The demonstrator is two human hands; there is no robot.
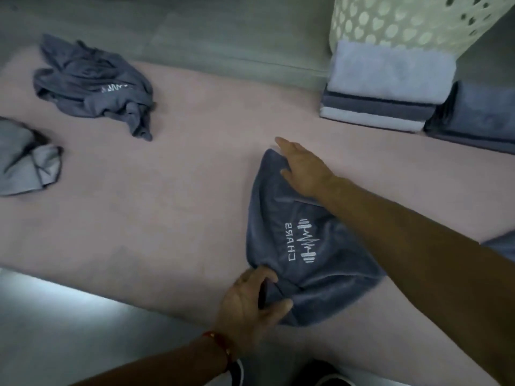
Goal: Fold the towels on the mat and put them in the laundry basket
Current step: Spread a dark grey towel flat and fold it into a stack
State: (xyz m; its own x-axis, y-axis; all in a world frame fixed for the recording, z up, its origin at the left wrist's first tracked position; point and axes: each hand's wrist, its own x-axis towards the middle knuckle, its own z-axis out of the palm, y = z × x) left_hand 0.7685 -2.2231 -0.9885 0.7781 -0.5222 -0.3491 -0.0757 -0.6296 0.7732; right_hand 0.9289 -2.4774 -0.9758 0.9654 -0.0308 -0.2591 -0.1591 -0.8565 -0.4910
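Observation:
A dark grey towel (312, 246) with a white logo lies partly folded on the pink mat (167, 204), right of centre. My left hand (250, 299) grips its near corner, thumb and fingers curled round the cloth. My right hand (303, 168) rests flat with straight fingers on the towel's far end. A crumpled dark grey towel (94, 84) lies at the far left. A crumpled light grey towel (25, 160) sits at the left edge. The cream perforated laundry basket (404, 20) stands at the back right.
A folded stack of white and grey towels (384, 87) lies in front of the basket, with folded dark grey towels (479, 115) to its right. Grey floor borders the mat at the near left. A shoe shows at the bottom edge.

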